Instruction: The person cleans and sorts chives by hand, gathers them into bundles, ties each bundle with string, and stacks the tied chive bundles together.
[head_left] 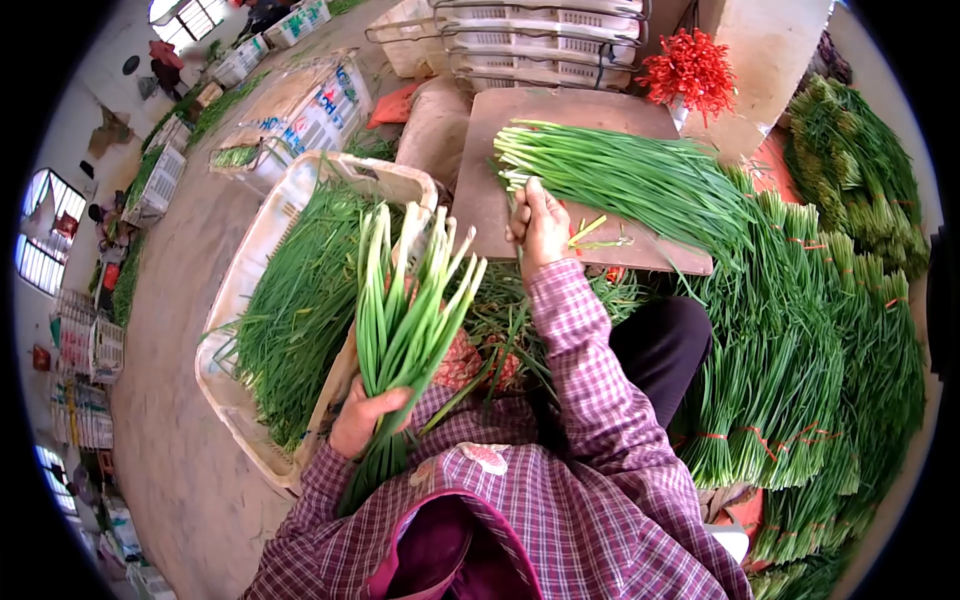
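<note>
My left hand [372, 415] is wrapped round a loose bunch of green stalks [405, 320], pale ends up, held in front of my chest. Across the brown board [480, 225] lies a larger pile of green stalks [625, 180], white ends to the left. My right hand [540, 225] is at the lower left edge of that pile, fingers curled together near the white ends; what they pinch, if anything, is too small to make out. Some short cut pieces [590, 235] lie on the board beside it.
Left of me stands a white crate [215, 370] of loose greens. Tied bundles [770, 390] are stacked on the right. Behind the board are stacked crates [545, 45] and a bunch of red ties [690, 72]. People [165, 65] are far left.
</note>
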